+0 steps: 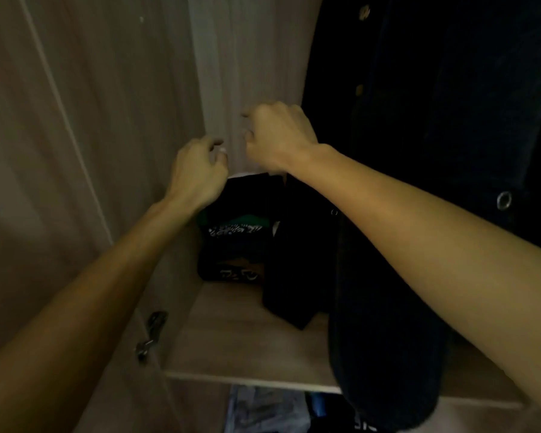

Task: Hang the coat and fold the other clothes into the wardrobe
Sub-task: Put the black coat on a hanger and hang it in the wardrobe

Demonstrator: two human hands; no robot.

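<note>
coat [434, 151] hanging R, folded clothes [235, 242] on shelf [231, 332] L

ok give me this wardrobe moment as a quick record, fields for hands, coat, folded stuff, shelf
left hand: raised inside the wardrobe, fingers curled, holding nothing visible
right hand: raised beside the left, fingers curled, holding nothing visible
coat: dark, hanging at the right side, hem reaching past the shelf edge
folded clothes: dark pile with green and white print, at the back of the shelf
dark garment: lying beside the pile, toward the coat
shelf: wooden, front part bare
door hinge: on the left wall
</note>
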